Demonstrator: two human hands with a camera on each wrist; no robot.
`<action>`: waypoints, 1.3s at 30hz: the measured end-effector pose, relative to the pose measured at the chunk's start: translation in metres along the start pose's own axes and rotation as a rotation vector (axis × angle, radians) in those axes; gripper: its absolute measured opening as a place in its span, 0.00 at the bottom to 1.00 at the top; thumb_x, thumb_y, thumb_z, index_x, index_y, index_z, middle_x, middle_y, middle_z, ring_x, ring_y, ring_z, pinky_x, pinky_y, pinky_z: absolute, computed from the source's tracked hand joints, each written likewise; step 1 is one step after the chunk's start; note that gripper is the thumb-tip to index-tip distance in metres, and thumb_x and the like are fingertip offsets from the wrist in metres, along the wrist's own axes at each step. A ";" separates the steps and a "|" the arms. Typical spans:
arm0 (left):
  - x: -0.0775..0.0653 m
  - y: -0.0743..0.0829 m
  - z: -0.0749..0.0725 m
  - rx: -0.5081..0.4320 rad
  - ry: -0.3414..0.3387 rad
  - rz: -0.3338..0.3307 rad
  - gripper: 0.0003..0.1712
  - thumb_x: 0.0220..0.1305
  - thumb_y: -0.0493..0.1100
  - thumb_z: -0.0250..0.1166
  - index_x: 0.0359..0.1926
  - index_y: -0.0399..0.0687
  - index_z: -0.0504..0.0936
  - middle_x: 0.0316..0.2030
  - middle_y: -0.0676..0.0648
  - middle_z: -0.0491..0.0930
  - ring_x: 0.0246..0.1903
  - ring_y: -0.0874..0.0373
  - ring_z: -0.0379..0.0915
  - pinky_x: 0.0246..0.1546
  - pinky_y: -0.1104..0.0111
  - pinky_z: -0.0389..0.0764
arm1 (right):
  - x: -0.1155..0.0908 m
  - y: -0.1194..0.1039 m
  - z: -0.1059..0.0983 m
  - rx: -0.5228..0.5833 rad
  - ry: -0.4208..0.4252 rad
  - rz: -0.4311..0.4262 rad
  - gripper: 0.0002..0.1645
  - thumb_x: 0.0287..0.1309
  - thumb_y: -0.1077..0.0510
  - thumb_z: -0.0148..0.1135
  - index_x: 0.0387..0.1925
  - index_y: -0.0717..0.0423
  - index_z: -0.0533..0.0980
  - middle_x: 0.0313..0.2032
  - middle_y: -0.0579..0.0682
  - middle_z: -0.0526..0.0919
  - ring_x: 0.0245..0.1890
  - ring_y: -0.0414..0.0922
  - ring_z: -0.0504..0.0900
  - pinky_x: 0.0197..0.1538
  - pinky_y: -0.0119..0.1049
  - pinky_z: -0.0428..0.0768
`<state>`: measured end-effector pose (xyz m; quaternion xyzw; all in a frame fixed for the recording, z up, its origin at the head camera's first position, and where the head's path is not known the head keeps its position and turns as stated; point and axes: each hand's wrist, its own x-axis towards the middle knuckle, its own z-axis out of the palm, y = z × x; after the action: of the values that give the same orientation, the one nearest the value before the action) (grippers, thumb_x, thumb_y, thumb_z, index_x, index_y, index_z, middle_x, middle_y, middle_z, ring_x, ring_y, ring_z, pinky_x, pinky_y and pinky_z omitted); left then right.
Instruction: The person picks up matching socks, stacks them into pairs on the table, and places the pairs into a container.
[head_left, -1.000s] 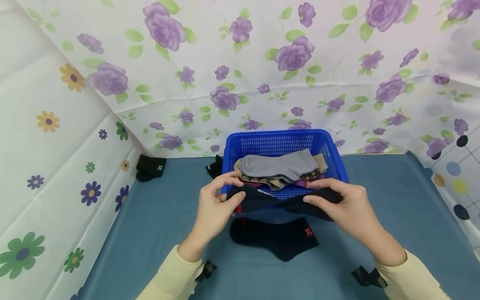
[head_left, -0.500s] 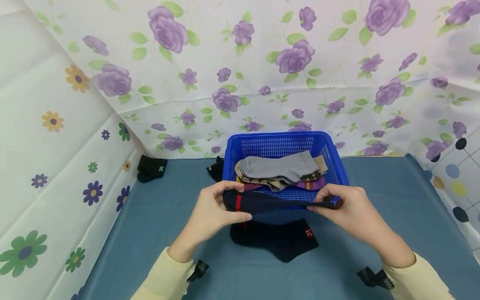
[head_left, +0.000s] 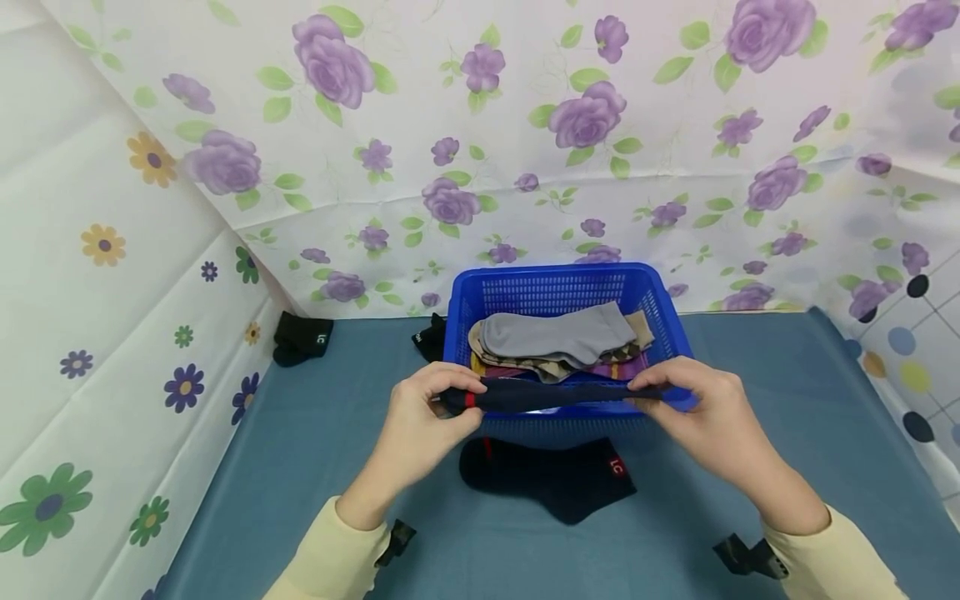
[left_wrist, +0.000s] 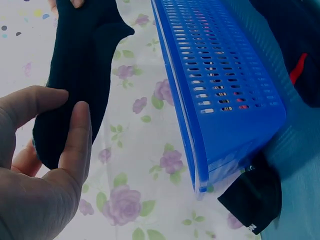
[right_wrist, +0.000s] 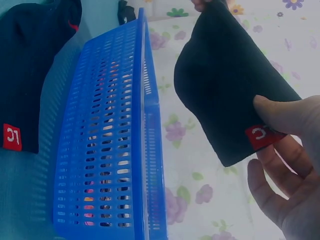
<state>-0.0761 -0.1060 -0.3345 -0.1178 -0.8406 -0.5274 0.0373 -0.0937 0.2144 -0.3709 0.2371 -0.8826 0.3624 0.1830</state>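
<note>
A dark navy sock is stretched level between both hands, seen nearly edge-on in the head view. My left hand pinches its toe end by the red stripe. The cuff end is pinched by my right hand, thumb beside a red label in the right wrist view. Below it, a matching dark sock lies flat on the blue cloth, label to the right. Just behind the held sock stands a blue plastic basket, its front rim partly covered by the sock.
Inside the basket a grey sock lies over patterned socks. One black sock sits against the basket's left side, and another at the back left corner. Floral sheeting rises behind and at the left.
The held sock has turned from twisted, with white lettering showing, to a straight, edge-on strip. Both hands have shifted their grip on its ends. The basket and the lying sock stay put.
</note>
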 end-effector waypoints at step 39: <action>0.001 -0.018 -0.003 0.011 0.006 -0.054 0.05 0.57 0.39 0.67 0.34 0.55 0.83 0.27 0.54 0.83 0.28 0.62 0.75 0.28 0.70 0.76 | -0.005 -0.002 0.000 0.002 0.133 0.119 0.15 0.53 0.60 0.67 0.42 0.40 0.79 0.25 0.36 0.76 0.25 0.31 0.78 0.33 0.17 0.74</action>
<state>-0.0811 -0.1166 -0.3489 -0.0934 -0.8461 -0.5241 0.0264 -0.0887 0.2144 -0.3722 0.1598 -0.8806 0.3885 0.2193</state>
